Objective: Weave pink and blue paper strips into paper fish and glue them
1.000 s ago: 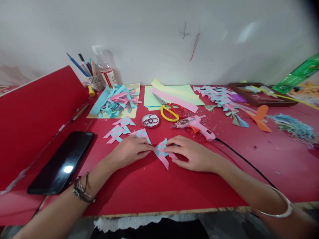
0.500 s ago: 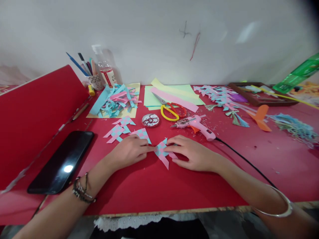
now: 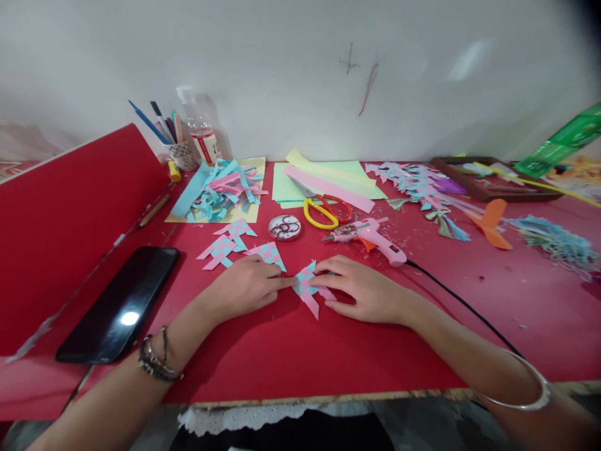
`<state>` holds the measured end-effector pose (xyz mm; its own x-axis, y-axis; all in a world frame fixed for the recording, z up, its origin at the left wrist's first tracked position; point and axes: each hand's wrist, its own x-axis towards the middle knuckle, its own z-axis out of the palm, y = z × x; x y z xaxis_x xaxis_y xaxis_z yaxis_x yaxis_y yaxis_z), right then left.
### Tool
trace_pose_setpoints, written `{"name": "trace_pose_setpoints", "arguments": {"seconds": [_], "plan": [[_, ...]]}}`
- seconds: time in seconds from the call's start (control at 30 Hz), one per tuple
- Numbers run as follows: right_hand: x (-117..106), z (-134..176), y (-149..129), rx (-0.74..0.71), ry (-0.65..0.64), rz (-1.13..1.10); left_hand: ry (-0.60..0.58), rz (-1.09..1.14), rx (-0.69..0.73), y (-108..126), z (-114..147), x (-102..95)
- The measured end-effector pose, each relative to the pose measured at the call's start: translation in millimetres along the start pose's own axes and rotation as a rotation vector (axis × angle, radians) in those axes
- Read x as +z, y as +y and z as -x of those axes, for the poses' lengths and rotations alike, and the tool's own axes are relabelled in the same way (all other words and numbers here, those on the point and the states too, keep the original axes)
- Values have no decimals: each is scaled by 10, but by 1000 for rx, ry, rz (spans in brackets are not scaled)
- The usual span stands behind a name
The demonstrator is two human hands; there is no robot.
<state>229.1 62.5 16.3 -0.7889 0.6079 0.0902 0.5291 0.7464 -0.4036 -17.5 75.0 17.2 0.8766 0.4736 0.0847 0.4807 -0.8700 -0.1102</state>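
A woven pink-and-blue paper fish (image 3: pixel 307 283) lies flat on the red table between my hands. With its index finger straight and the others curled, my left hand (image 3: pixel 248 282) presses on the fish's left tip. From the right, my right hand (image 3: pixel 361 288) holds the fish down, its fingertips on top and its thumb by the lower pink strip; part of the fish is hidden under these fingers. Beyond my left hand lie more woven paper fish (image 3: pixel 220 249), one partly covered by that hand. A pink glue gun (image 3: pixel 369 237) rests just past my right hand.
Yellow-and-red scissors (image 3: pixel 320 213) and a round tin (image 3: pixel 284 227) stand farther back. Paper strips (image 3: pixel 223 191) are heaped at back left. A black phone (image 3: pixel 119 304) lies left. The glue gun's cord (image 3: pixel 462 304) runs right, past a fish garland (image 3: pixel 408 181) and a brown tray (image 3: pixel 493 188).
Both hands stay in place on the paper fish. The view has shifted very slightly; nothing else has visibly moved.
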Motion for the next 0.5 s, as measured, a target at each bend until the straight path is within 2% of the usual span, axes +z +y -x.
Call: {"name": "trace_pose_setpoints", "arguments": {"seconds": [0.17,0.27,0.4,0.5], "plan": [[5,-5,-1,-14,5,6,18,23,0,11,10,24],[-2,-7,-7,-14,-1,12,82,65,-38,16,27,44],[-15,-11,-15,-22,-15,12,246,120,-301,-75,83,32],[-12,-13,-11,-12,-12,26,283,107,-460,-212,148,16]]}}
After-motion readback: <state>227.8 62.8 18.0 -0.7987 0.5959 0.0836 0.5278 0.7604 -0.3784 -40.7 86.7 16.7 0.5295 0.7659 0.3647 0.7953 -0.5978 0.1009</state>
